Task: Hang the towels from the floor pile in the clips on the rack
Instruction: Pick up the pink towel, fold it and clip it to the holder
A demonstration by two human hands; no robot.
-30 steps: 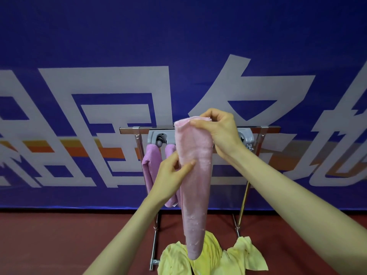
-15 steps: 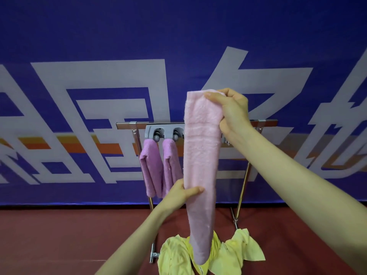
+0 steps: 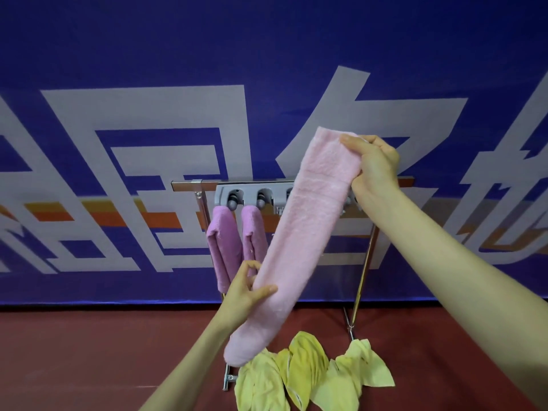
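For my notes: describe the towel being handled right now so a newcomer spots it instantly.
In front of the blue banner stands a metal rack with a grey clip strip. Slanted across it is a long pale pink towel, right hand pinching its top, left hand gripping it lower down. The two clipped towels are darker purple and the floor pile is yellow.

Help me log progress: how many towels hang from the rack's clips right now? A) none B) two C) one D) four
B: two purple towels hang from the clips on the rack, while the left hand and right hand hold the pink towel.
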